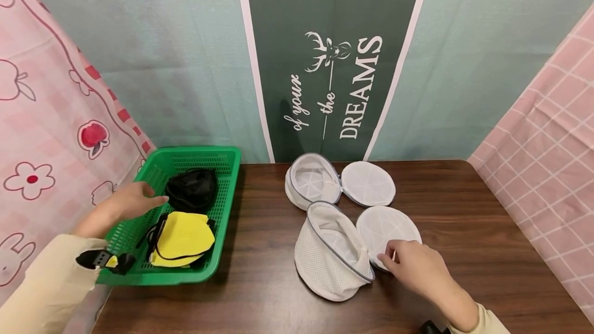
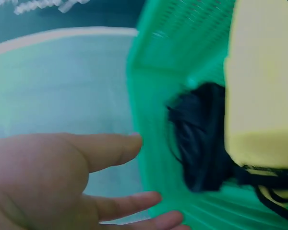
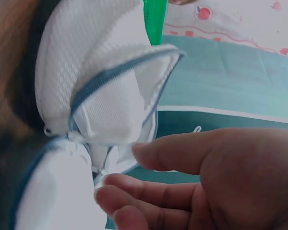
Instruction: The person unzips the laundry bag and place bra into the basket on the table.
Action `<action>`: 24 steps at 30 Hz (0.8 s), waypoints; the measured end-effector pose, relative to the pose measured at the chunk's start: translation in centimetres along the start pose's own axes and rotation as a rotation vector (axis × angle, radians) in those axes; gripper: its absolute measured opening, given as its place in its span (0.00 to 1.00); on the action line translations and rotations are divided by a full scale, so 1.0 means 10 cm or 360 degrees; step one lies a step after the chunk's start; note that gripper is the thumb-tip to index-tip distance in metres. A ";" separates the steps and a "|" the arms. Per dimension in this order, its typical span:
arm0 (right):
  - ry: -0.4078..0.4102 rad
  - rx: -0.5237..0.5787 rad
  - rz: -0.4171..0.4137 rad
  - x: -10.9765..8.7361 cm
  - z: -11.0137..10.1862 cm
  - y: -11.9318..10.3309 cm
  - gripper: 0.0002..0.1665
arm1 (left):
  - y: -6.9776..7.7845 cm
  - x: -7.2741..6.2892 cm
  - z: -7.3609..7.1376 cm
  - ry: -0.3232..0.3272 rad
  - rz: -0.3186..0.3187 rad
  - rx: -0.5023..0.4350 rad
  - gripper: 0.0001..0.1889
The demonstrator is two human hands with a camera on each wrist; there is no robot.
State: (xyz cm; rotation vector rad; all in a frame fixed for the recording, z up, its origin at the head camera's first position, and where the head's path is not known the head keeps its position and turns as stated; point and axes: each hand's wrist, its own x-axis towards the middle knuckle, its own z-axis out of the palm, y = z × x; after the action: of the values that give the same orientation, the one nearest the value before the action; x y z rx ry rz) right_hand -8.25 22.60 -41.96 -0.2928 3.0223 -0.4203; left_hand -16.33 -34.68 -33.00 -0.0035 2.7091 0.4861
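Observation:
My left hand [image 1: 130, 201] is over the left side of a green plastic basket [image 1: 228, 205], with thumb and fingers apart and nothing held. Close to its fingertips lies a bundled black pouch [image 1: 191, 189]. A yellow pouch [image 1: 185, 236] with black cords lies nearer me in the basket. On the right, my right hand [image 1: 415, 267] hovers at the round lid [image 1: 386, 226] of a white mesh laundry bag [image 1: 325, 262]. In the right wrist view its thumb and fingers stand apart with nothing between them. That bag is unzipped and its mouth gapes toward the lid.
Behind it stands a shorter white mesh laundry bag [image 1: 301, 189], also unzipped, its round lid [image 1: 368, 183] folded out to the right. The brown wooden table [image 1: 264, 293] ends at a green curtain [image 1: 204, 55]. Pink cloths [image 1: 42, 117] hang at both sides.

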 end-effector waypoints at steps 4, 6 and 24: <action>0.0060 0.0027 0.0008 0.03 -0.10 0.03 0.13 | 0.24 -0.08 0.03 0.0272 0.0076 -0.0008 0.35; 0.0104 0.0047 0.0015 0.04 -0.14 0.04 0.11 | 0.41 -0.12 0.10 0.0410 0.0140 -0.0036 0.35; 0.0455 0.0026 -0.0125 0.04 -0.16 0.11 0.29 | 1.31 -0.50 0.85 0.0857 0.0610 -0.0026 0.33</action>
State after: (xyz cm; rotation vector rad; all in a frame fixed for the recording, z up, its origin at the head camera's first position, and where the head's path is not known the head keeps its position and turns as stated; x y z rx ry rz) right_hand -8.97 23.98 -40.76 -0.3818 3.2914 -0.5352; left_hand -9.44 -19.79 -34.12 0.4489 3.2474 0.7001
